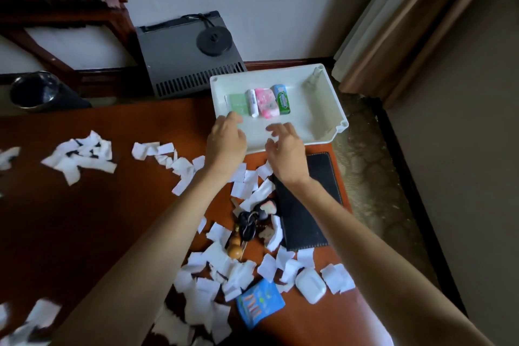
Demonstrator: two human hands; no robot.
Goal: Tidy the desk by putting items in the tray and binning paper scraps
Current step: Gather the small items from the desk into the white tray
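A white tray (314,109) stands at the desk's far right. In it lie a green card (238,104), a white tube (252,102), a pink packet (266,102) and a green-blue packet (282,99). My left hand (226,142) and my right hand (285,150) hover over the tray's near edge, fingers spread, holding nothing. White paper scraps (81,156) are strewn over the desk. Nearer me lie a black wallet (304,205), a bunch of keys (248,223) with a wooden gourd charm, a white earbud case (310,284) and a blue packet (259,303).
A black bin (36,91) stands beyond the desk's far left edge, on the floor. A dark grey box with a black disc (191,56) leans at the wall behind the tray. A curtain (393,22) hangs at the right, over carpet.
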